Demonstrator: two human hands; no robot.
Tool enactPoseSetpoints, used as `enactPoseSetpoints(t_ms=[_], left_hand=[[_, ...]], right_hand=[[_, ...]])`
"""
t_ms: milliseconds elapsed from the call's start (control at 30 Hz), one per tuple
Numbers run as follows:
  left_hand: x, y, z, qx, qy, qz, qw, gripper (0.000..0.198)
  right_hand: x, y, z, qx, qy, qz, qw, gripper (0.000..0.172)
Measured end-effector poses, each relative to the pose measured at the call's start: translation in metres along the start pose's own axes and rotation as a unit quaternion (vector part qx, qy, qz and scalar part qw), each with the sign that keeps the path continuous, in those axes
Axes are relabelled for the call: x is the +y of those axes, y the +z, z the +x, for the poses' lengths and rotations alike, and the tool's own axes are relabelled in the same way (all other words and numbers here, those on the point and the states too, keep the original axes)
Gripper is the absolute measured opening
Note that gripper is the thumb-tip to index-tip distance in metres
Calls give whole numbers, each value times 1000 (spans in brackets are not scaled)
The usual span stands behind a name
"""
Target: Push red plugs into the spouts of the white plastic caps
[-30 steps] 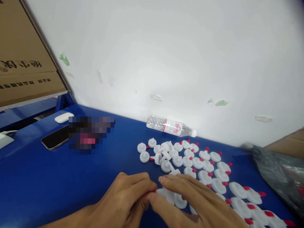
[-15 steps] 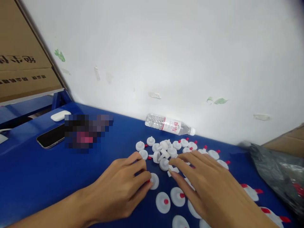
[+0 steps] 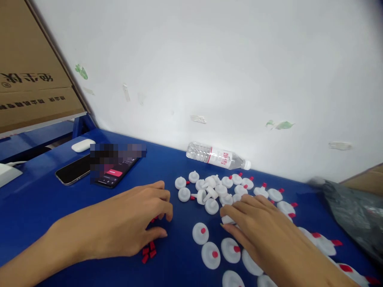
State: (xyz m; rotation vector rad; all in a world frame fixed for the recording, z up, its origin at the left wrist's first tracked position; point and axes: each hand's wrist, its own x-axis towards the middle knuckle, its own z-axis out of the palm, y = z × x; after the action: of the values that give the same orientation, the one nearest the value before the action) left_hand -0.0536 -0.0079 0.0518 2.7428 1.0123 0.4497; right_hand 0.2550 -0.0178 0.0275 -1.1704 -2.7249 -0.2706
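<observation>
My left hand (image 3: 119, 225) hovers palm down over a small group of red tip caps (image 3: 149, 251). Its thumb and fingers are apart, with nothing visible between them. My right hand (image 3: 263, 235) has its thumb and index finger closed around a white nozzle cap (image 3: 228, 220), mostly hidden by the fingers. Between the hands lies a round white nozzle cap with a red tip (image 3: 200, 234); several like it surround it toward the right. Behind them is a pile of white nozzle caps (image 3: 211, 193), many without red tips.
A clear water bottle (image 3: 218, 156) lies along the wall. To the left are two phones (image 3: 73, 169), partly blurred out, and a white case (image 3: 83, 145). A grey plastic bag (image 3: 350, 211) sits at the right edge, and a cardboard box (image 3: 36, 95) stands at the upper left.
My left hand has let go of a white nozzle cap, which now shows its red tip, and moved left over the red tip caps. My right hand has closed on a white nozzle cap.
</observation>
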Motion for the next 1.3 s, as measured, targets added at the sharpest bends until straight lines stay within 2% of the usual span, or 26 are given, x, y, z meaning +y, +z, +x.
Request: enactPoseSetpoints(t_ms=[100,133,267,433,700,800,900,1100,1300], left_hand=[[-7,5,-4,-99,-38,-41,993,15],[-8,7,-4,-110,-49,-47,992,15],[-6,8,-3,-125,-45,-51,990,18],[-3,11,1,-118,-39,-37,992,18],[6,23,16,-42,3,8,999,11],[10,28,18,24,2,-22,999,11],[16,33,19,106,29,-49,993,11],[20,41,21,216,67,-61,972,11],[21,40,22,251,84,-72,962,16]], right_hand=[[1,-13,2,40,0,16,999,14],[0,-17,3,53,-1,21,998,16],[-5,-26,5,77,-2,30,997,26],[-11,-29,5,74,21,90,993,23],[-15,-25,6,71,20,113,991,31],[-17,-19,7,76,26,133,988,39],[-19,-18,7,79,4,164,983,41],[-23,-21,7,83,-23,186,979,39],[-21,-19,6,86,-24,171,981,36]])
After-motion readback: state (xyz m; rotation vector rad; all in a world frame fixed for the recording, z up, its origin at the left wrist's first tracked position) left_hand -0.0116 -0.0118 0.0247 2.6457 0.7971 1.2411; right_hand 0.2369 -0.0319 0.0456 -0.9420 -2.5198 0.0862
